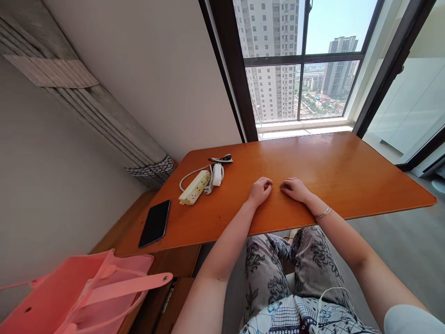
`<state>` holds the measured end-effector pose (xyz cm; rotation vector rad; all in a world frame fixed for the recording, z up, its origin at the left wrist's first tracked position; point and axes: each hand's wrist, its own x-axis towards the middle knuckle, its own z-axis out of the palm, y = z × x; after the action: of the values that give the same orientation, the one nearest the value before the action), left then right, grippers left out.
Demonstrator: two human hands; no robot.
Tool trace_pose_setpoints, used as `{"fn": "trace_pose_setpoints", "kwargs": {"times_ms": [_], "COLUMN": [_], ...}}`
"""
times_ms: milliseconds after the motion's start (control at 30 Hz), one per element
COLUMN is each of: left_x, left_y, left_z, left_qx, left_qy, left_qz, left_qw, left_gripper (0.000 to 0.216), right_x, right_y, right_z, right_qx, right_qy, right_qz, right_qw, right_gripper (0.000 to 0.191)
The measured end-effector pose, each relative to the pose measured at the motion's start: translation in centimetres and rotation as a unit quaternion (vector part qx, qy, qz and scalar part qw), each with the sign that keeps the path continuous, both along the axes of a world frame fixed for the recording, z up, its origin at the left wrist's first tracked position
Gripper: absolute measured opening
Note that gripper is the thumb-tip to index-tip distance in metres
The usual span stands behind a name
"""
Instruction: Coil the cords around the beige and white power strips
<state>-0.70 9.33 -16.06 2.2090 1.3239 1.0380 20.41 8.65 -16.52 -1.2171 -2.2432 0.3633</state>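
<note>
My left hand [260, 190] rests on the orange-brown wooden table [327, 162], its fingers loosely curled with nothing showing in them. A short gap away lies my right hand [295, 189], also curled on the tabletop, fingertips turned toward the left hand. The two hands do not touch. Left of them sits a cream power strip [195, 188], the nearest group of things to my left hand, with a white charger [217, 175] beside it and a black-and-white cable [222, 159] behind. Nearer the table's left edge, a black tablet or large phone [155, 223] lies flat, screen dark.
A pink bag [104, 292] stands at the lower left, beside the table. Behind the table are a window [302, 60] and a wall; a grey curtain [104, 106] hangs at the left. My knees [271, 264] are below the table's front edge.
</note>
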Motion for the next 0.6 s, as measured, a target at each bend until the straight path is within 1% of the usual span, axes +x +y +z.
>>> {"fn": "trace_pose_setpoints", "kwargs": {"times_ms": [600], "left_x": [-0.15], "left_y": [0.24], "left_z": [-0.18], "left_qx": [0.005], "left_qy": [0.000], "left_qz": [0.008], "left_qw": [1.000], "left_gripper": [0.018], "right_x": [-0.08], "right_y": [0.06], "right_z": [0.04], "right_qx": [0.004], "right_qy": [0.005], "right_qz": [-0.006], "right_qw": [1.000], "right_gripper": [0.011]}}
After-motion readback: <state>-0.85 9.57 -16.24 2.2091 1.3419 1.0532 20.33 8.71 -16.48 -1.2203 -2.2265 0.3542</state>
